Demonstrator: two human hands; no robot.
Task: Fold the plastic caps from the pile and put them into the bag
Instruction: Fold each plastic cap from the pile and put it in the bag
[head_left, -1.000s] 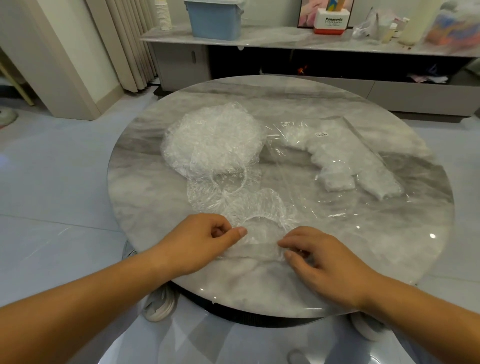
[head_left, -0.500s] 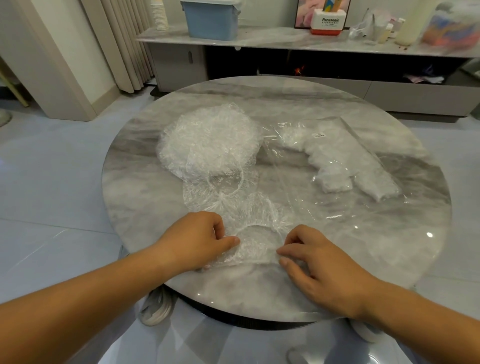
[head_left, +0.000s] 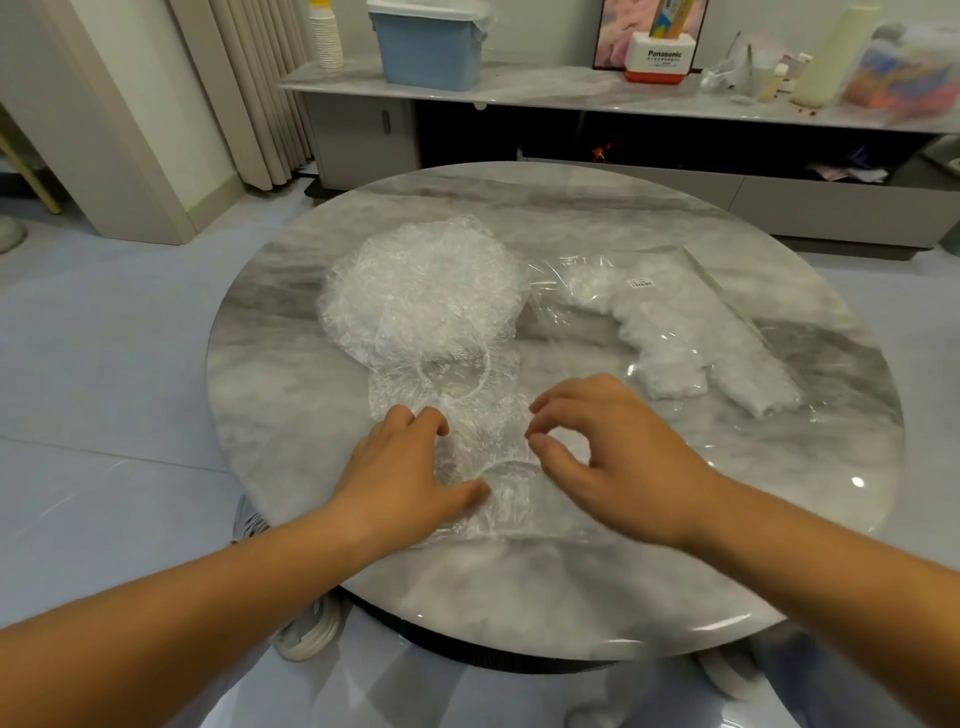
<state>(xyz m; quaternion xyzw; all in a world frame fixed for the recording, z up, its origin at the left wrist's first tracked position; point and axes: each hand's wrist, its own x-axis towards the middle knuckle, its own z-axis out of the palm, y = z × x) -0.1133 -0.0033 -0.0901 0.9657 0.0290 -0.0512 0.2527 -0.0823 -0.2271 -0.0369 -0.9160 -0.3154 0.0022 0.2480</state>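
One pile (head_left: 421, 291) of crinkled clear caps sits on the round marble table (head_left: 571, 597), too tangled to count. Just right of the pile lies one clear bag (head_left: 737, 312), flat on the table, with a lumpy white row of folded caps inside. I cannot count those either. One small white label (head_left: 640, 283) shows on the bag.

On the near side of the pile, one loose cap (head_left: 441, 384) trails out, touching the heap, its elastic ring showing. Nearer still lies a single cap (head_left: 498, 499) under the person's two hands.

The left hand (head_left: 410, 467) is down on this cap's left part. Its fingers are bent into the plastic and its thumb lies stretched along the near edge, gripping the film. The right hand (head_left: 618, 452) is at the cap's right side with all fingers curled. Its thumb and forefinger make an almost closed ring with a small gap between the tips. The plastic is so clear that I cannot tell whether any is caught there.

Beyond the pile, on the far sideboard (head_left: 545, 88), I count one blue bin (head_left: 428, 47), one stack of paper cups (head_left: 326, 36) and one Panasonic box (head_left: 662, 60).
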